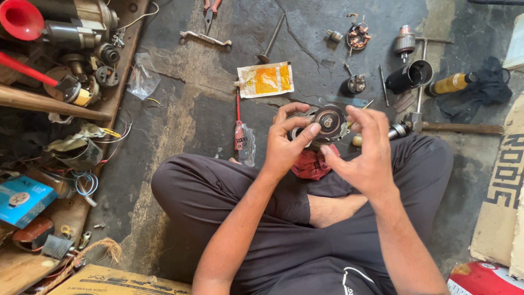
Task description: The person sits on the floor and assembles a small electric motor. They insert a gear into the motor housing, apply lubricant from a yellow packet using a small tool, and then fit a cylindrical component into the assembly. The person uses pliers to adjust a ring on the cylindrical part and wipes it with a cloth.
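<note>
I sit cross-legged on a dark concrete floor. My left hand grips a round dark metal motor end cap with a small bearing hub in its middle. My right hand holds the cap's right side, fingers curled over its rim. Both hands keep it raised above my lap. A red rag lies on my legs just beneath the cap.
On the floor ahead lie a red-handled screwdriver, a yellow and white packet, a black cylindrical housing, an armature, a brush holder, a wrench and a hammer. Cluttered wooden shelving with a red funnel stands at left.
</note>
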